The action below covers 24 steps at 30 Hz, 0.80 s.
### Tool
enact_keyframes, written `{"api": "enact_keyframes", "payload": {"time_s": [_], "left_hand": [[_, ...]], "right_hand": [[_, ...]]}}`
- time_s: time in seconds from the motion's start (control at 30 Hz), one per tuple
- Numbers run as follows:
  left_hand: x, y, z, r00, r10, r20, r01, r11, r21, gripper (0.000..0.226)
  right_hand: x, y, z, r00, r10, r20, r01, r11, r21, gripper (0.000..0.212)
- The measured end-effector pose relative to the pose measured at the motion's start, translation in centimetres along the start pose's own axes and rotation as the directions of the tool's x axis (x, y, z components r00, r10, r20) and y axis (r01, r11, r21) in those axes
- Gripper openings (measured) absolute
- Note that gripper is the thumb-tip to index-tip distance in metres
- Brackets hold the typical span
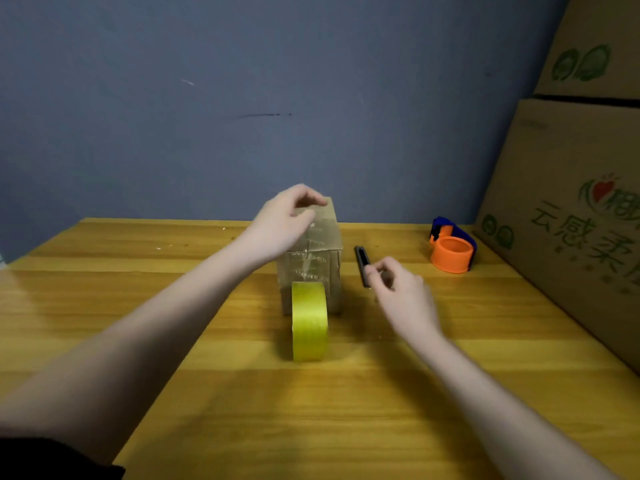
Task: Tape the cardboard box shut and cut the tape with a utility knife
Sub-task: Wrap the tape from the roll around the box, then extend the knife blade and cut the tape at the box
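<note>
The cardboard box (313,251) is standing on the wooden table (138,271) under the left hand (282,225), whose curled fingers are resting on its far top corner, steadying rather than clamping. Clear tape seems to be running over the top and down the near face to the yellow tape roll (309,322), which is standing on edge just against the box. The box is looking light and somewhat crushable, so holding it by the top edges should be safest (pressing a panel's middle might dent it). The right hand (398,289) is reaching beside the box, its fingers pinching the near end of the black utility knife (362,265), likely rigid and slim. Beyond that hand sits an orange-and-blue tape dispenser (452,249), with large cartons (571,202) walling the right; open tabletop is lying nearer the person.
</note>
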State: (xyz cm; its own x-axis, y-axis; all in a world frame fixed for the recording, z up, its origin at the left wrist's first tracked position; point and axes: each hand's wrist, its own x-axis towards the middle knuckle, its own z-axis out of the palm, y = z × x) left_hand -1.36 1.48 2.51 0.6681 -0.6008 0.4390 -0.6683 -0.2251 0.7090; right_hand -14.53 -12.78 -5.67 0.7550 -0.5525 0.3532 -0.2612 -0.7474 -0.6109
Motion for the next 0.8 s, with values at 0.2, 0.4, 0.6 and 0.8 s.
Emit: {"api": "enact_keyframes", "payload": {"time_s": [0.2, 0.4, 0.6, 0.8], "left_hand": [[-0.2, 5.7, 8.9, 0.944, -0.206, 0.259, 0.302, 0.853, -0.425, 0.035], [1.2, 2.4, 18.1, 0.699, -0.677, 0.229, 0.685, 0.544, -0.484, 0.046], [1.2, 0.8, 17.6, 0.553, -0.764, 0.332, 0.732, 0.256, -0.631, 0.066], [0.8, 1.1, 16.8, 0.533, -0.756, 0.380, 0.729, 0.182, -0.660, 0.068]], "right_hand": [[5.7, 4.6, 0.2, 0.956, 0.266, 0.123, -0.285, 0.939, 0.190, 0.028], [6.5, 4.2, -0.3, 0.876, 0.319, 0.363, -0.452, 0.806, 0.381, 0.023], [8.3, 4.9, 1.3, 0.782, 0.469, 0.410, -0.616, 0.679, 0.400, 0.030], [8.7, 5.3, 2.2, 0.762, 0.529, 0.374, -0.641, 0.701, 0.312, 0.020]]}}
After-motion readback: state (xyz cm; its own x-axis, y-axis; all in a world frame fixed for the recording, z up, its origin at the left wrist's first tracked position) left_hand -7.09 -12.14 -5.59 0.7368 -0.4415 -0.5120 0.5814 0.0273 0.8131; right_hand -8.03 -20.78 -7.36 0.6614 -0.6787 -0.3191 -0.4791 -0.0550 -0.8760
